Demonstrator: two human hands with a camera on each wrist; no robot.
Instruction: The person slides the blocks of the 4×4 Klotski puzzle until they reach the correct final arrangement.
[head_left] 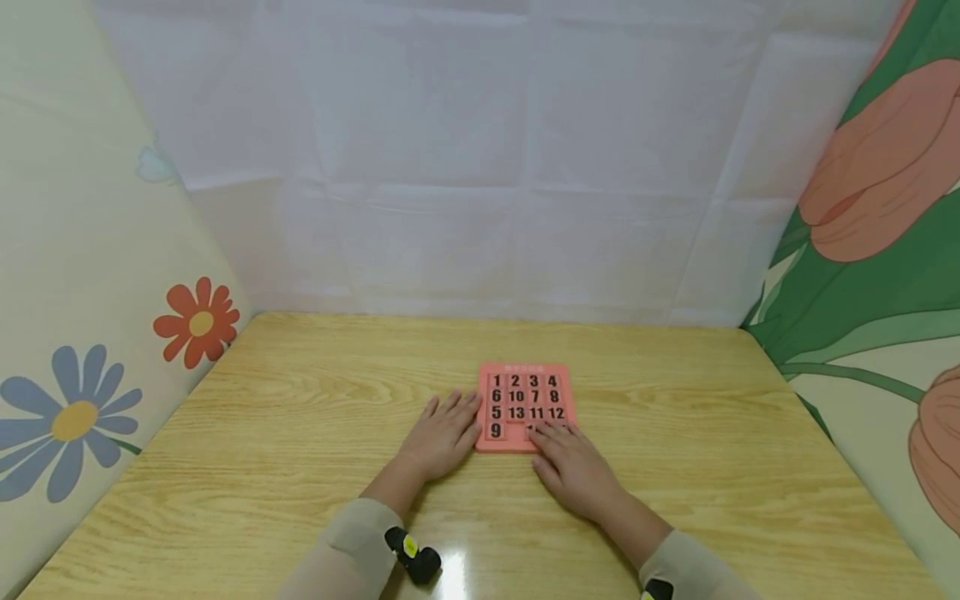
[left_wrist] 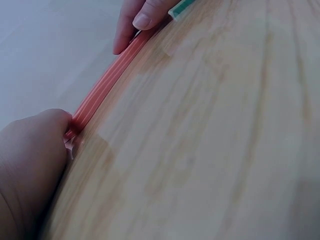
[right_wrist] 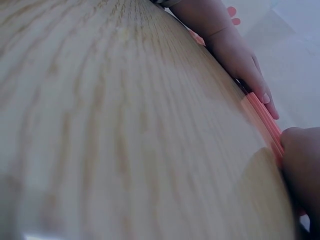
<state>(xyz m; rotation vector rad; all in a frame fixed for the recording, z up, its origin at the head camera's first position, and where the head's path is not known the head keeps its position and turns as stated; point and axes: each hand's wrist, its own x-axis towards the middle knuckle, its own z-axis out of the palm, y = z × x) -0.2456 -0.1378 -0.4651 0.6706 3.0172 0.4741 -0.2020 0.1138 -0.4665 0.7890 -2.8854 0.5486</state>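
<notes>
A pink sliding number puzzle (head_left: pixel 502 447) lies flat on the table, its tiles marked with black numbers. The top row reads 1, 2, 3, 4; below come 6, 10, 7, 8, then 5, 13, 11, 12. In the bottom row the 9 tile (head_left: pixel 496 431) sits at the left with a bare gap beside it. My left hand (head_left: pixel 442 437) rests along the frame's left side, fingers extended. The fingers of my right hand (head_left: pixel 577 471) lie over the lower right corner and hide the tiles there. Both wrist views show the puzzle's pink edge (left_wrist: pixel 100 92) between the two hands.
The wood-grain table (head_left: pixel 300 475) reaches back to a white sheet (head_left: pixel 480 208). Flower-printed cloth (head_left: pixel 75 250) hangs on the left, and a tulip-printed one (head_left: pixel 885 275) on the right. A black device (head_left: pixel 422 563) is strapped at the left wrist.
</notes>
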